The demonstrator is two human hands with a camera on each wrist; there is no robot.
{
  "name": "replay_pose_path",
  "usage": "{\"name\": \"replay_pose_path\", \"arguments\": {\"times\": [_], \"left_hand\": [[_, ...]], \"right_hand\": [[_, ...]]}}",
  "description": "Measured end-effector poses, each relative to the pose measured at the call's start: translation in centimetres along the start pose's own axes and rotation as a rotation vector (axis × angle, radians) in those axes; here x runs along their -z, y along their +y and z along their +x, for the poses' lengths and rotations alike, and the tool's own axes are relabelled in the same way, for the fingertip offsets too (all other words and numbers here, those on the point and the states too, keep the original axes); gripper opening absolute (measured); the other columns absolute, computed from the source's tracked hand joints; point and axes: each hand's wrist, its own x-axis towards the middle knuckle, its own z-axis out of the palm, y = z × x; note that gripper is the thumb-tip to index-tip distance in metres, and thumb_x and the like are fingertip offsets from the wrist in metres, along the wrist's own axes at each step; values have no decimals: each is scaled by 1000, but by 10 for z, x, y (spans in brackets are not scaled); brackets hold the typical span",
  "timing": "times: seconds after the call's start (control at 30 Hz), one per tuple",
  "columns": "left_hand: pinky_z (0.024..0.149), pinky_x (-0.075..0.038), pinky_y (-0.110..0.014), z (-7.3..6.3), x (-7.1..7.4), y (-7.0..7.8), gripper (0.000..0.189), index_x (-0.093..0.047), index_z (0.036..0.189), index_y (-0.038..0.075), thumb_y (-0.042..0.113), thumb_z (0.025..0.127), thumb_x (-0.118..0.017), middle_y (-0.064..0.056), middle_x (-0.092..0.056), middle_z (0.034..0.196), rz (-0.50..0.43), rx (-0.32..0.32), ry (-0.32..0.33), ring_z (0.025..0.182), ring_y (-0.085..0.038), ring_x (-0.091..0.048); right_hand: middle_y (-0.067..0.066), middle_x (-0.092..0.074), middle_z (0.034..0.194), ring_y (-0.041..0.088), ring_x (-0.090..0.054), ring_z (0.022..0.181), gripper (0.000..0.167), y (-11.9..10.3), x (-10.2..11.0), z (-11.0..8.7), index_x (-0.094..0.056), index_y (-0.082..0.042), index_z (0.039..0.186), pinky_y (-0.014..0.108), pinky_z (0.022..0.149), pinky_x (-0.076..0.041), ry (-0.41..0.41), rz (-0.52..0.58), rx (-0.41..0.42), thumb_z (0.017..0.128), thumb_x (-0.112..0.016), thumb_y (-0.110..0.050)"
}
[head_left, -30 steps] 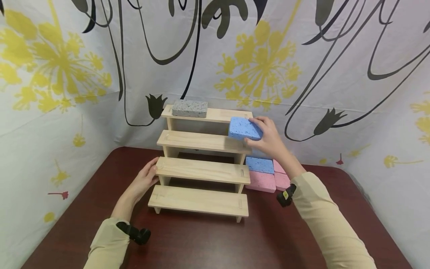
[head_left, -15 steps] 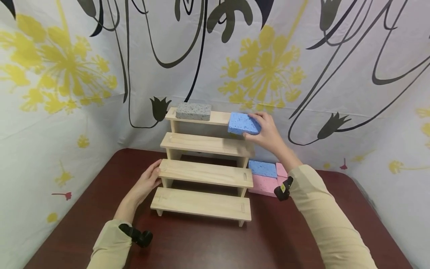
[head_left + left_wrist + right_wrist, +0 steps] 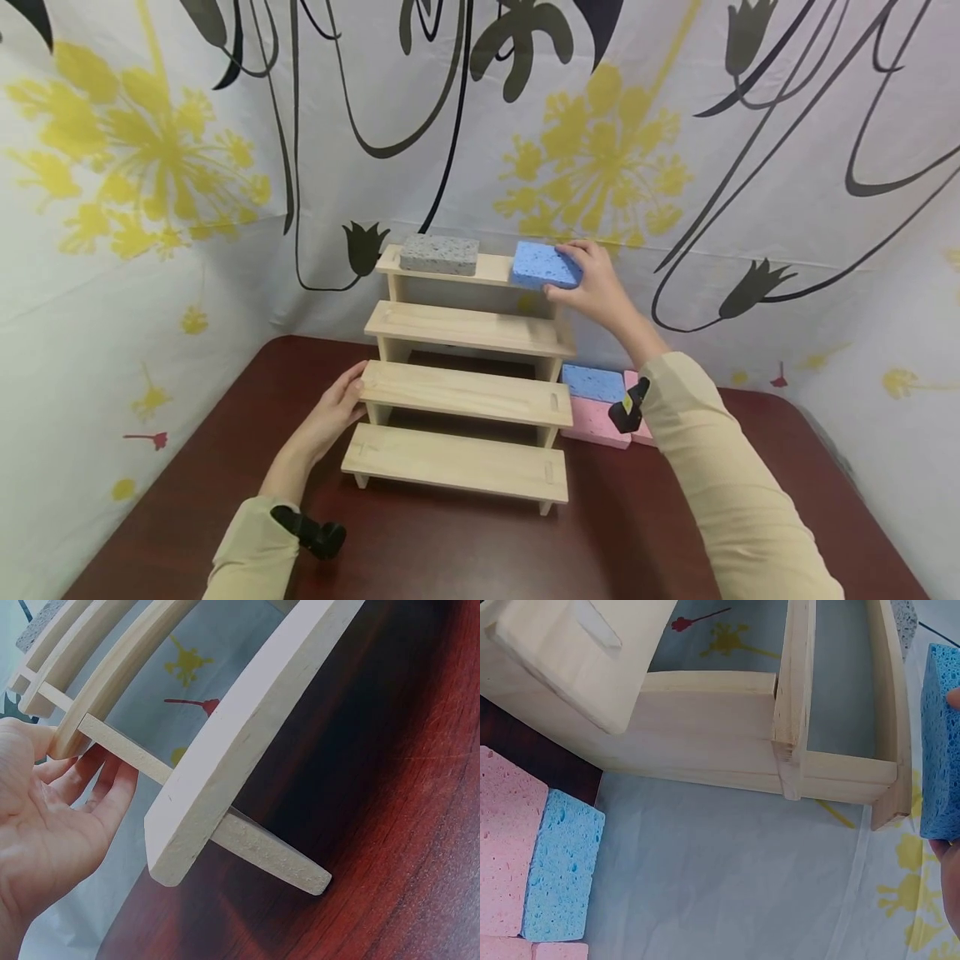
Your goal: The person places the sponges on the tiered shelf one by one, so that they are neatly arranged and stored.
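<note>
A four-tier wooden step rack [image 3: 465, 392] stands in the middle of the table. My left hand [image 3: 330, 417] grips the left end of its second tier from the bottom; in the left wrist view the thumb lies at the board's end and the fingers [image 3: 112, 795] reach under it. My right hand [image 3: 603, 292] pinches a blue sponge [image 3: 542, 263] at the right end of the top tier. The right wrist view shows this blue sponge [image 3: 939, 750] just beyond the top board's end. A grey sponge [image 3: 438, 255] lies on the left part of that tier.
Right of the rack, another blue sponge [image 3: 594, 382] and several pink sponges [image 3: 596, 421] lie on the dark red table [image 3: 450, 550]. A patterned white cloth [image 3: 315, 150] hangs close behind the rack and along both sides.
My right hand has raised the blue sponge from in front of the second-highest tier up to the top tier's right end. The left hand keeps its hold, and the view has shifted slightly.
</note>
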Motion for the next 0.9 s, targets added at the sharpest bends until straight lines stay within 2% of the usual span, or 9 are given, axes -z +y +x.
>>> {"name": "replay_pose_path", "arguments": {"times": [0.37,0.9], "left_hand": [[111,-21,-52,0,0,3,56,-4,148,9,28,101,-28,-22,-6,151,-5,-3,-10,138,-38,-16],[111,-24,-51,-3,-1,1,56,-7,148,10,31,101,-30,-20,-8,152,7,18,17,138,-36,-18]], "right_hand": [[25,-38,132,40,-33,123,67,2,-4,13,-47,2,130,53,102,-33,-36,-16,7,73,-72,-20],[26,-38,131,40,-36,119,64,0,-17,29,-45,5,130,52,100,-35,-112,0,21,76,-71,-21]]}}
